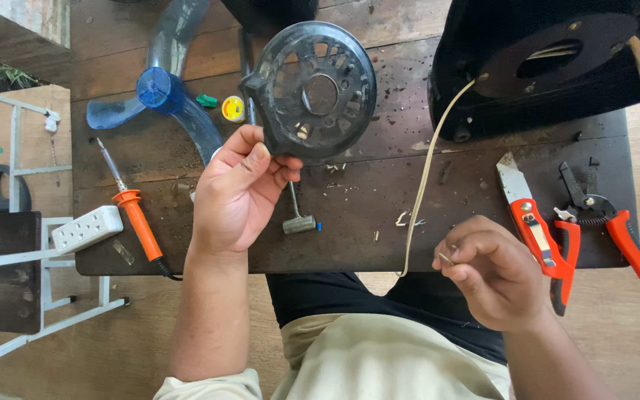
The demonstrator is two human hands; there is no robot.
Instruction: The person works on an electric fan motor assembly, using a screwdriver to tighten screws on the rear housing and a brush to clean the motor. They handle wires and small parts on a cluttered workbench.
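The left hand (240,194) holds a round black cover (312,89) up over the dark table (379,215). The thumb and fingers pinch its bottom edge. The cover is full of slots, with a big hole in the middle. It looks like hard plastic, so it is likely light and stiff. The thin bars between the slots could snap, so the thick rim is the best place to hold it.

The right hand (494,270) is curled near the table's front edge. Its fingertips pinch something tiny; I cannot tell what. A pale wire (425,178) hangs just beside it and runs up to the big black body (550,59). The wire looks thin and bendy.

On the table lie a blue fan blade (164,92), an orange soldering iron (136,218), a knife (531,222), red pliers (616,226) and a small hammer (298,218). A white power strip (87,228) sits on the left.
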